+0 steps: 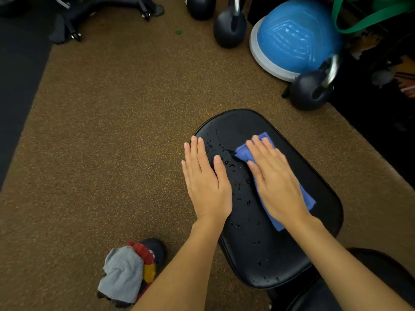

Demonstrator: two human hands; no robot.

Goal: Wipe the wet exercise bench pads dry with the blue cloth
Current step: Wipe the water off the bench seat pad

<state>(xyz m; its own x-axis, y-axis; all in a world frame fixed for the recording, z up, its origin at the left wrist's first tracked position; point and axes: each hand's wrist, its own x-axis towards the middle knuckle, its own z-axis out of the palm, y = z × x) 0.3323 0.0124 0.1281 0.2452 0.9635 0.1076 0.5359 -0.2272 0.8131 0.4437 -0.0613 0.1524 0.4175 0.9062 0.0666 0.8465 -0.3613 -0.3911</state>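
A black padded bench seat [253, 254] fills the lower right, dotted with water drops along its left and near parts. My right hand [274, 178] lies flat, palm down, pressing the folded blue cloth [243, 151] onto the pad's middle. The cloth sticks out beyond my fingertips and behind my wrist. My left hand [205, 178] rests flat on the pad's left edge, fingers together, holding nothing. A second dark pad [381, 265] shows at the bottom right corner, mostly hidden by my right forearm.
Brown speckled rubber floor [107, 131] surrounds the bench. Kettlebells [229, 28] [312, 88] and a blue balance dome [294, 37] stand beyond. A grey and red bundle of cloth [128, 272] lies by my foot at lower left. Black matting [18, 86] runs along the left.
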